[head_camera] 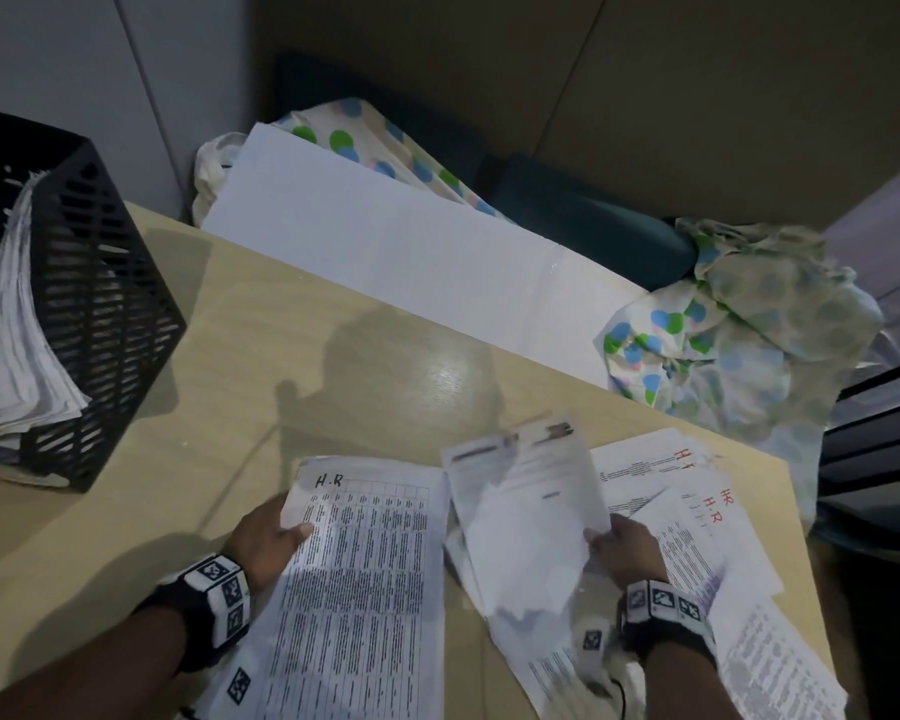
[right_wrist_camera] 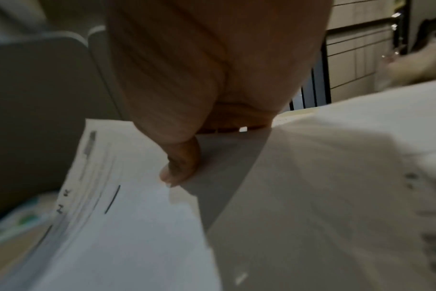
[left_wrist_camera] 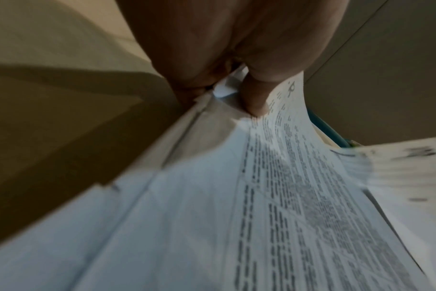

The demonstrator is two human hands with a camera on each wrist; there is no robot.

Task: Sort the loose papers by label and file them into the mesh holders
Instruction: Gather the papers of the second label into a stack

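Note:
My left hand (head_camera: 276, 537) grips the left edge of a printed stack (head_camera: 365, 589) with "H.R" handwritten at its top, thumb on top (left_wrist_camera: 255, 98). My right hand (head_camera: 627, 545) pinches the right edge of a few blurred white sheets (head_camera: 531, 517), raised off the desk, its thumb (right_wrist_camera: 182, 167) lying on top. More loose papers (head_camera: 697, 517) with red "H.R" marks lie spread under and right of that hand. A black mesh holder (head_camera: 89, 314) with papers in it (head_camera: 17, 345) stands at the desk's far left.
The tan desk (head_camera: 292, 324) has bare wood between the holder and the papers. Beyond its far edge lie a white board (head_camera: 385, 241), spotted cloth (head_camera: 723, 345) and a dark cushion (head_camera: 583, 220). Dark drawers (head_camera: 879, 433) stand at the right.

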